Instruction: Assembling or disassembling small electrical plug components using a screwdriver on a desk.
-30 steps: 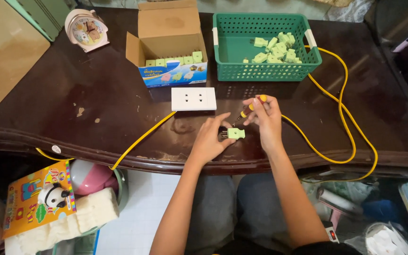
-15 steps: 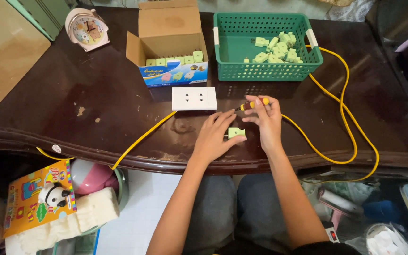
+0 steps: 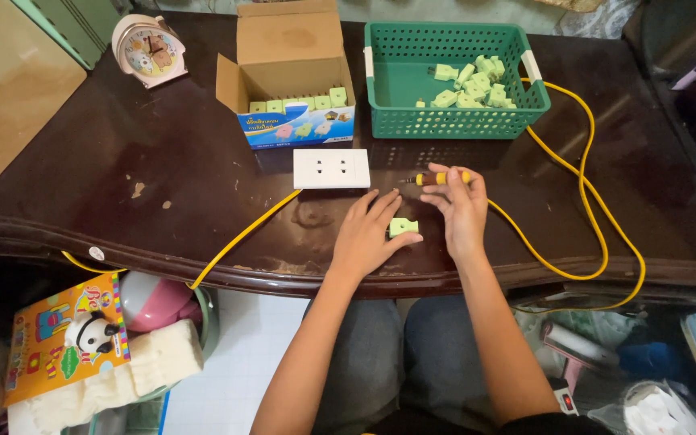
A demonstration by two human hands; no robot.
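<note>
Dark wooden table (image 3: 163,169), pretty scuffed, with the white socket plate (image 3: 331,168) sitting roughly in the middle, so I'll place everything off that. Just right of the plate, the right hand (image 3: 461,211) is closed around a small yellow-handled screwdriver (image 3: 441,178), tip pointing back toward the plate. Below and slightly right of the plate, the left hand (image 3: 368,238) lies mostly flat on the wood, thumb and fingertips pinching a little green plug piece (image 3: 403,227) down against the surface. Behind the plate there's an open cardboard box (image 3: 287,72) with more green pieces lined up, and to the right of that a green basket (image 3: 453,76) holding a loose pile of them. A yellow cable (image 3: 582,209) loops out from the plate's right side and another run heads off left.

If I were doing this, I'd keep the piece pressed flat so it can't spin, get the screwdriver upright over the screw before pushing, and keep the holding fingers off to the side of the tip. Tiny screws strip easily, so go gently.

Compared with a second ago: the piece and both hands were bunched together and lifted slightly; now the hands are spread apart, the piece rests on the table, and the screwdriver has swung up closer to the plate.
</note>
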